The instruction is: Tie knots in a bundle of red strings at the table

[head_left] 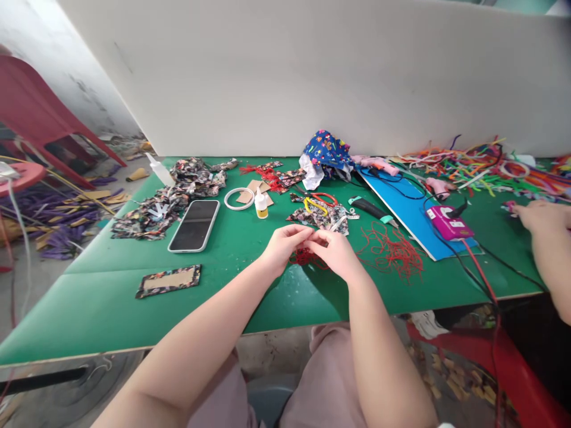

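My left hand and my right hand meet above the green table, fingertips pinched together. Thin red string bunches just beneath and between them, and my fingers seem to grip part of it. The exact spot of the pinch is hidden by the fingers. A loose tangle of red string lies right of my right hand. Just beyond my hands are patterned black fabric scraps, with yellow-handled scissors and an orange-handled tool on them. A small glue bottle stands upright beyond my left hand.
Left are a phone, a fabric-edged card piece, crumpled fabric and a white ring. Right are a utility knife, a blue board, a purple power socket with cables, and another person's hand.
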A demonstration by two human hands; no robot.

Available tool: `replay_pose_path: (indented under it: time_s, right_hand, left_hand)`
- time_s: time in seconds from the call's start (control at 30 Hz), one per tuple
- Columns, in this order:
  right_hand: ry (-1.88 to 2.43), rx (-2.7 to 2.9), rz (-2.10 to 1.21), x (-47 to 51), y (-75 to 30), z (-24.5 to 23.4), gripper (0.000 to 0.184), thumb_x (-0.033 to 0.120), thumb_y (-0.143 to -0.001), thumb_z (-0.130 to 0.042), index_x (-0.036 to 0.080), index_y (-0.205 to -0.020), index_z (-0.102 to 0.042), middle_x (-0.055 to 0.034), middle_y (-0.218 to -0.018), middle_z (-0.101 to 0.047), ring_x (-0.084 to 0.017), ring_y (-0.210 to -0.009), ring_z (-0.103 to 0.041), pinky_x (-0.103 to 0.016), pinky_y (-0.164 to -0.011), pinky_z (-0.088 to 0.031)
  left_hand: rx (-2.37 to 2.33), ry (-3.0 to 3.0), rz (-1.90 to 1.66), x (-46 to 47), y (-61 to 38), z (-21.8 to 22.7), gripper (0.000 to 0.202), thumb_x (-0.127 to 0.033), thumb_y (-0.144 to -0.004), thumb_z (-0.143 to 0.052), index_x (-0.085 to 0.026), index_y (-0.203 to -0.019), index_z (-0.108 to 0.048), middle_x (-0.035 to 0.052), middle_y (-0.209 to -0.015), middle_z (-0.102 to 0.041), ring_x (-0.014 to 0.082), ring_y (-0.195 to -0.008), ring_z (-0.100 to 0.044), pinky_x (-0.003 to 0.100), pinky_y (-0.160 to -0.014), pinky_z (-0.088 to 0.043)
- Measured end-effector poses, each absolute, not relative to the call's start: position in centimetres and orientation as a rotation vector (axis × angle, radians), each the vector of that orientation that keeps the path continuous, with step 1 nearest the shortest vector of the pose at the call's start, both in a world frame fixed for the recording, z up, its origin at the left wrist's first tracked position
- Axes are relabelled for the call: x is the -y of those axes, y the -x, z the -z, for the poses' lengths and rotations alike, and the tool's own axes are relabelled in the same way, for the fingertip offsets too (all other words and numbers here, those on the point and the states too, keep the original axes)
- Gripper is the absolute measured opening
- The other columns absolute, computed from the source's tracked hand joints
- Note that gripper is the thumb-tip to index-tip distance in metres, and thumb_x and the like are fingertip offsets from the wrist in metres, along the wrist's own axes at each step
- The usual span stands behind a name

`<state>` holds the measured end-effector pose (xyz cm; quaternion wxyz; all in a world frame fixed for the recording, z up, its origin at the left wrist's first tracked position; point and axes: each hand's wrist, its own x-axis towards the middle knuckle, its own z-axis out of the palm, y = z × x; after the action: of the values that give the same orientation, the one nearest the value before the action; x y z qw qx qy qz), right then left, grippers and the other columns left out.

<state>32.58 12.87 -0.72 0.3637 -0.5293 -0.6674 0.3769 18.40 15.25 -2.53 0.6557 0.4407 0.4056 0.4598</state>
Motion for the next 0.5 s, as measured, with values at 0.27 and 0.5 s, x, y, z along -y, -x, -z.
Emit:
replay_pose_path:
  time_s: [0.27,0.5]
  right_hand:
    - [1.401,1.683,-0.885,-13.0,-33.1,1.0,0.017,0.033,-0.08,-0.056,0.019,-0.076,-0.065,-0.0016,-0.07,-0.068,-0.015,-0.064,-0.06,-0.027,-0.064,-0.045]
    - [1.419,1.635,-0.84,-13.0,-33.3,1.0,0.02,0.036,-0.081,-0.055,0.019,-0.079,-0.064,-0.0029,-0.073,-0.069,-0.016,-0.066,-0.063,-0.028,-0.065,-0.048]
  left_hand:
    - [-1.043,-1.071,-1.185,-15.5,-18.2,2.0,0.031,-0.038,-0.065,-0.074,-0.015,-0.084,-0.064,0.0019,-0.082,-0.068,0.0123,-0.075,-0.061,0.026,-0.075,-0.047]
    - [-1.096,-1.167,-1.065,-15.2,-18.3,1.6,0.043,-0.055,-0.068,-0.067,-0.013,-0.061,-0.067,0.0015,-0.058,-0.062,0.0121,-0.059,-0.055,0.025,-0.061,-0.043]
